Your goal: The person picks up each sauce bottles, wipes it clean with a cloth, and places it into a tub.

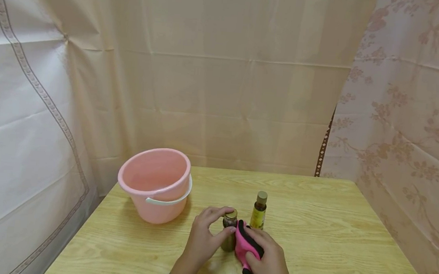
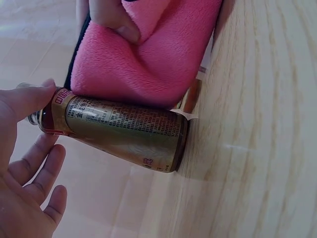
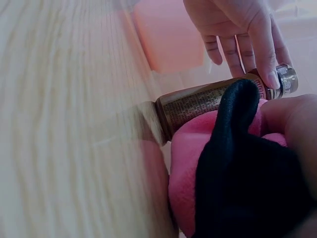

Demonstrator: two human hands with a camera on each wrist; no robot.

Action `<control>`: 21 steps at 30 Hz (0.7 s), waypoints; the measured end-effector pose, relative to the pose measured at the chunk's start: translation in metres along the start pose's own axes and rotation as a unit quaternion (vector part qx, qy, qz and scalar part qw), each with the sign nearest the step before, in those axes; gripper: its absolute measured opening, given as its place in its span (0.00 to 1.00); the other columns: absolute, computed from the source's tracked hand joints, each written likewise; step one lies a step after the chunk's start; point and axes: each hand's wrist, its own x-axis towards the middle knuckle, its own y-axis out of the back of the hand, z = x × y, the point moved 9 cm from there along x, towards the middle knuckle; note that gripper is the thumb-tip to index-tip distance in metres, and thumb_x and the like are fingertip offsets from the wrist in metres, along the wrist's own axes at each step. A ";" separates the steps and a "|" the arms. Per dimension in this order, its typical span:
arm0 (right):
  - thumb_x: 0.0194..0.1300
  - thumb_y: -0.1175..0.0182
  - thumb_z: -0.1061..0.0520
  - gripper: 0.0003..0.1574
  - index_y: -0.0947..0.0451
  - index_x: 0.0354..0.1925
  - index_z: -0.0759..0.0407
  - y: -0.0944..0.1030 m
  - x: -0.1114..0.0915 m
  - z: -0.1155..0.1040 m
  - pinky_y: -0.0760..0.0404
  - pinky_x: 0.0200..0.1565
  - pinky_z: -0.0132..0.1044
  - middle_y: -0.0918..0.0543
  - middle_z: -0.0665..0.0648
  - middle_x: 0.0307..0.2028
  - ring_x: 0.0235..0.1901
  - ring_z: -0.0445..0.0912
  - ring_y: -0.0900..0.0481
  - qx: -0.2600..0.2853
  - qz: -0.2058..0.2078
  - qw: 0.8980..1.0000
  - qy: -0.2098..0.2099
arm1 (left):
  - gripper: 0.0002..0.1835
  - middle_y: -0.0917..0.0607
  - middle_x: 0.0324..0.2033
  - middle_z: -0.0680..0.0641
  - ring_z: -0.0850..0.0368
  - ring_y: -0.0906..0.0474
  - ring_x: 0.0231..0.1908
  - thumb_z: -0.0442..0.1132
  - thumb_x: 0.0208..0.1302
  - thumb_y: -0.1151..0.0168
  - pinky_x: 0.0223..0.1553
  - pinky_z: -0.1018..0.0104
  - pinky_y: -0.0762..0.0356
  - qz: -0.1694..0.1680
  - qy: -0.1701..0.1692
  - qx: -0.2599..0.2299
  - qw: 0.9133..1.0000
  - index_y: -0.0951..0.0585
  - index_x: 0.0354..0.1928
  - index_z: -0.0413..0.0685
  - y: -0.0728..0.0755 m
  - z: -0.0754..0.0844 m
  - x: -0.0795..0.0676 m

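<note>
A small glass bottle with a gold-brown label (image 2: 133, 131) and a gold cap stands upright on the table. My left hand (image 1: 204, 234) pinches it near the neck between thumb and fingers, the other fingertips spread behind it. My right hand (image 1: 271, 261) grips a bunched pink cloth with black edging (image 1: 244, 245). In the left wrist view the pink fluffy side lies against the bottle's label. The right wrist view shows a black part of the cloth (image 3: 242, 173) in front, hiding some of the bottle. Just behind the cloth stands a second, dark bottle with a yellow label (image 1: 258, 215).
At the left of the wooden table (image 1: 332, 245) stands a pink bucket (image 1: 162, 211) with a white handle. Cream curtains (image 1: 240, 90) hang behind the table's far edge, and a flowered curtain (image 1: 414, 129) closes the right side.
</note>
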 end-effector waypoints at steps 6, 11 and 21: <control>0.52 0.27 0.68 0.44 0.19 0.63 0.34 0.005 -0.001 -0.004 0.18 0.55 0.39 0.18 0.42 0.60 0.59 0.42 0.20 0.019 0.026 0.999 0.035 | 0.24 0.13 0.52 0.61 0.62 0.18 0.53 0.48 0.61 0.24 0.56 0.51 0.27 0.001 -0.015 0.000 1.000 0.16 0.59 0.70 0.000 0.003 0.000; 0.51 0.29 0.72 0.49 0.21 0.65 0.34 0.012 -0.004 -0.012 0.19 0.55 0.31 0.19 0.42 0.62 0.61 0.44 0.20 0.051 0.055 0.994 0.074 | 0.24 0.14 0.54 0.63 0.63 0.19 0.55 0.48 0.62 0.24 0.57 0.49 0.26 -0.009 -0.016 -0.006 1.000 0.16 0.60 0.71 -0.001 0.003 0.000; 0.51 0.31 0.75 0.50 0.21 0.66 0.36 0.013 -0.003 -0.016 0.21 0.56 0.28 0.20 0.43 0.64 0.62 0.46 0.20 0.080 0.057 0.991 0.094 | 0.24 0.13 0.54 0.58 0.59 0.17 0.53 0.44 0.62 0.24 0.53 0.51 0.25 0.003 -0.049 0.004 0.999 0.16 0.61 0.64 0.000 0.008 0.000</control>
